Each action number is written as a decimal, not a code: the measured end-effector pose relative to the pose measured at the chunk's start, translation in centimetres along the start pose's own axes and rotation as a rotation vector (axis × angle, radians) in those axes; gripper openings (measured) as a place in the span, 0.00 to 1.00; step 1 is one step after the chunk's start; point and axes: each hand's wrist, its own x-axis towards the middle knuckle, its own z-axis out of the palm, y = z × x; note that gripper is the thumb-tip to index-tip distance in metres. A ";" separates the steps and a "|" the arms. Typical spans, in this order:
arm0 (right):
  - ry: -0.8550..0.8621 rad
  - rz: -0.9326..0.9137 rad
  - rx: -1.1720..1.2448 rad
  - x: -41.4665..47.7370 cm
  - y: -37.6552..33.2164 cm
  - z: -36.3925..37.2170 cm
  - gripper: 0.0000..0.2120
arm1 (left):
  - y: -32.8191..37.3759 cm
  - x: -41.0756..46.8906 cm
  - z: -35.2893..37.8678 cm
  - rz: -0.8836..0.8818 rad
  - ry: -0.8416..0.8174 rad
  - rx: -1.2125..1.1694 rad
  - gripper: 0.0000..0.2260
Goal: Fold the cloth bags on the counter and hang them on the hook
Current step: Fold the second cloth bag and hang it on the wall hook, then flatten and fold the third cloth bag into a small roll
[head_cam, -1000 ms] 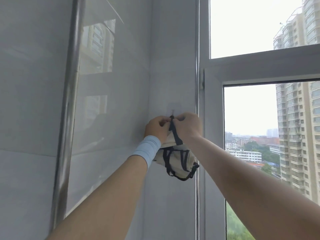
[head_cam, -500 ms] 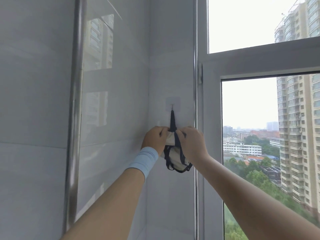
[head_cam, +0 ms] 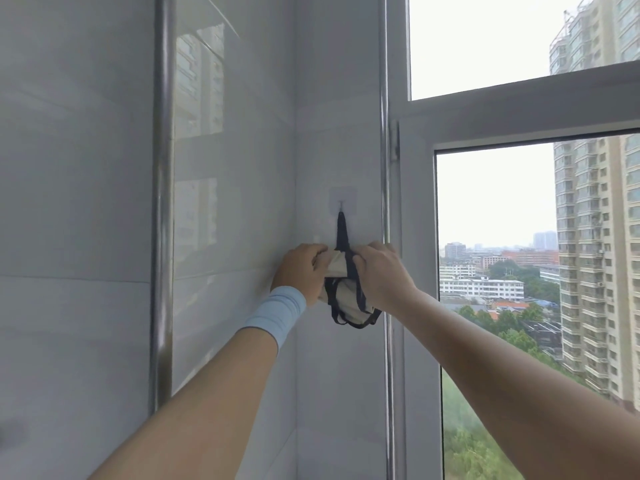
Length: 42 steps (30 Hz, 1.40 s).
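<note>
Found folded beige cloth bag with dark straps (head_cam: 346, 299) hanging directly below clear adhesive wall hook (head_cam: 341, 202), with one taut strap running vertically up to it. Noted left grip (head_cam: 299, 271) and right grip (head_cam: 382, 275) both clenched on bag, flanking it equally closely. Could not see inside bag. Judged downward release as next.
</note>
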 end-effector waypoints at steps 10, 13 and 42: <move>0.175 0.029 0.176 -6.1 -1.0 -3.7 0.13 | 4.4 -5.6 -1.5 -0.030 0.275 -0.042 0.07; 0.144 0.076 0.214 -10.0 -0.8 -3.3 0.12 | 5.6 -9.6 0.0 -0.099 0.142 -0.163 0.05; -1.171 1.014 0.205 -56.2 16.3 20.0 0.50 | -2.2 -54.6 25.7 -0.820 -1.546 0.024 0.31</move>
